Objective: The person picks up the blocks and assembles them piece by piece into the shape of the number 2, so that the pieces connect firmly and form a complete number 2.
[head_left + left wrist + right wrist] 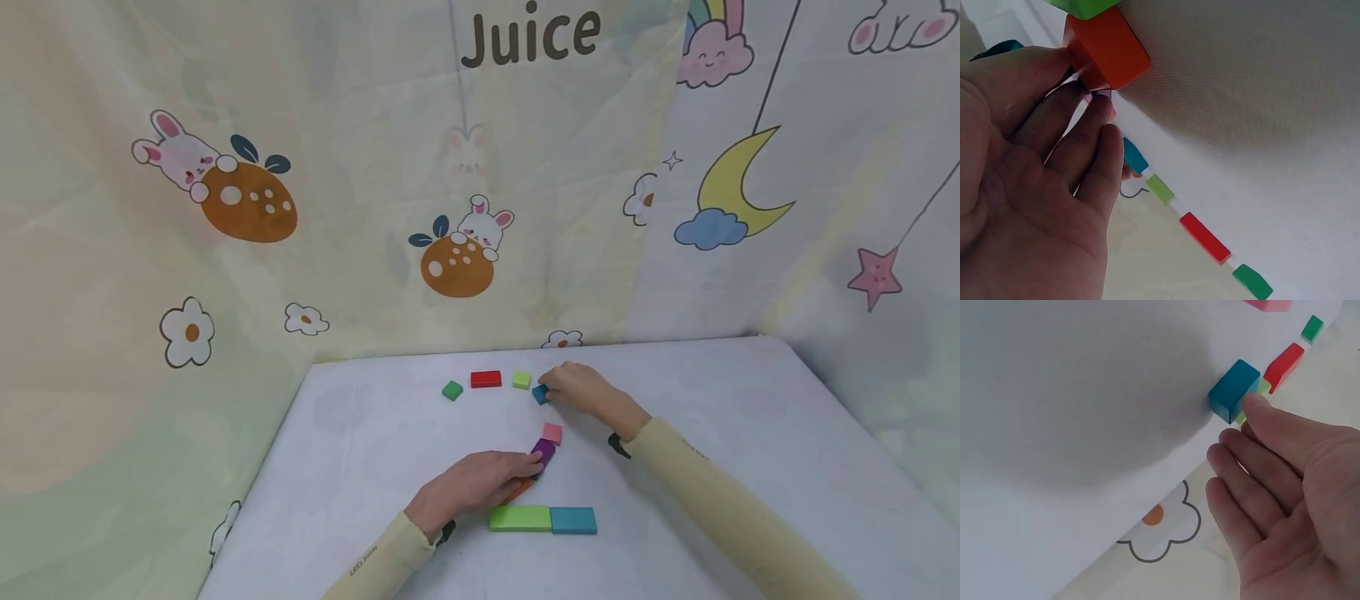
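Note:
My left hand (472, 486) reaches over the near blocks with its fingers extended. Its fingertips touch the purple block (543, 455), and its thumb lies against the orange block (1110, 53). A pink block (552, 433) adjoins the purple one's far end. Below the orange block, a long light-green block (520, 518) and a blue-teal block (573, 521) lie end to end. Farther back, my right hand (583, 390) pinches a small blue block (1234, 390) at its edge with the thumb; the index finger is mostly hidden. That block stands beside a small light-green block (522, 380).
Left of the light-green block, a red block (486, 379) and a green block (452, 390) continue the back row. The white-covered table (360, 467) ends at a printed cloth backdrop (360, 250) close behind that row.

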